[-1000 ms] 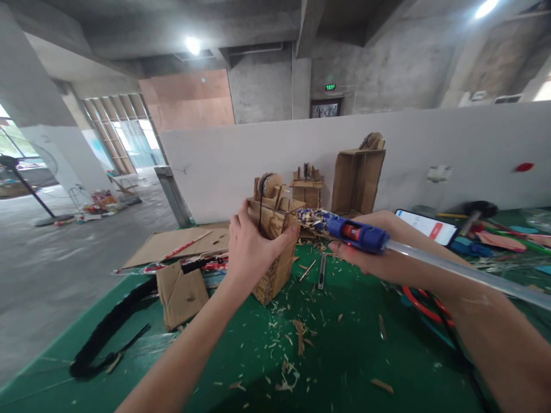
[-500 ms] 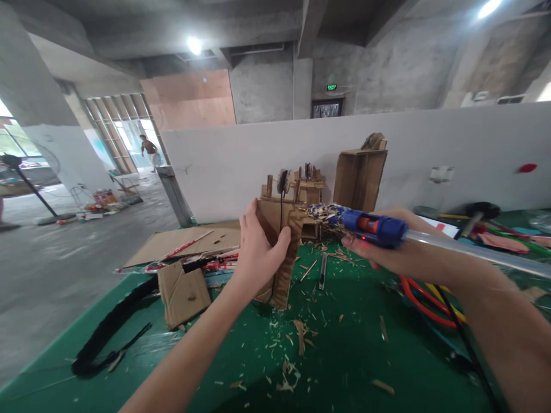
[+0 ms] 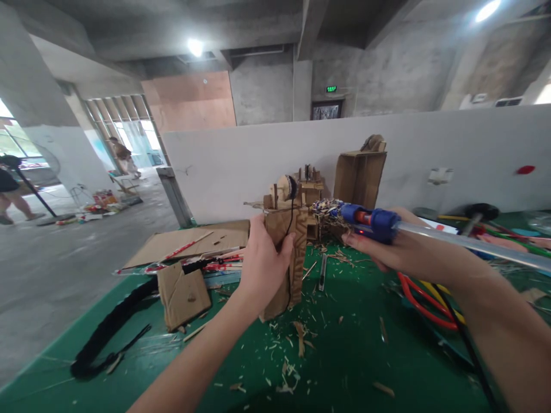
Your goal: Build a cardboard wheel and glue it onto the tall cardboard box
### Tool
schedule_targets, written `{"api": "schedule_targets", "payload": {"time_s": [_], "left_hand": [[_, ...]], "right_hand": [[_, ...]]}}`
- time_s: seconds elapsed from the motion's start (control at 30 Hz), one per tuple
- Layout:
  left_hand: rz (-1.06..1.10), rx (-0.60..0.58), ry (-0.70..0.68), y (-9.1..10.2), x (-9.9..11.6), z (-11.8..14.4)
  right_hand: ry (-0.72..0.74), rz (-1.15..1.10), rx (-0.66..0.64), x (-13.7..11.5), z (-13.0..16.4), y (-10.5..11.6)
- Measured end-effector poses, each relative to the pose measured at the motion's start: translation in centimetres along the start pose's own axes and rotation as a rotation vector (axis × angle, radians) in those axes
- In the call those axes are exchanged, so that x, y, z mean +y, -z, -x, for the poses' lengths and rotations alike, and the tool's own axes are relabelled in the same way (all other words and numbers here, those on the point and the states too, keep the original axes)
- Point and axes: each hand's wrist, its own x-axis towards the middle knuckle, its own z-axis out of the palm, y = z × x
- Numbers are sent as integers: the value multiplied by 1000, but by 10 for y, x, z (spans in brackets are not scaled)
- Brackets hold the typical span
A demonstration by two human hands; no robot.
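Left hand [image 3: 263,265] is reaching forward from lower left, forearm angled up to the right, fingers [image 3: 287,248] wrapping the cardboard model [image 3: 287,252] and gripping its near side. Model is standing roughly upright on the green bench [image 3: 344,355], long axis vertical, slightly tilted; a black cord is hanging down its front.

Right hand [image 3: 404,252] is coming in from the right, forearm running down to the lower right corner, fingers clenching a blue glue gun [image 3: 370,221]. Gun is lying near horizontal, nozzle pointing left at the model's upper right edge, just beside it; whether they touch, cannot tell. Clear glue stick [image 3: 473,245] is sticking out the back toward the right.

Bench is littered with cardboard scraps and shavings; flat cardboard piece [image 3: 181,293] left of the model, black braided rope [image 3: 112,327] at far left, red cable [image 3: 424,307] under the right arm. White partition wall [image 3: 241,155] behind the bench, bare concrete room beyond.
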Motion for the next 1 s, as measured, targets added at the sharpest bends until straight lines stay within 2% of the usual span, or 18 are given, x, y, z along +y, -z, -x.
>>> {"api": "schedule_targets", "payload": {"time_s": [0.17, 0.47, 0.63, 1.0], "left_hand": [[-14, -12, -93, -5, 0, 5], [-19, -27, -138, -6, 0, 7], [-14, -16, -126, -5, -1, 6], [-19, -21, -68, -4, -2, 3]], "right_hand": [[21, 9, -13, 0, -1, -2], [21, 36, -44, -3, -4, -3], [-19, 43, -52, -2, -3, -2], [100, 125, -3, -1, -3, -2]]}}
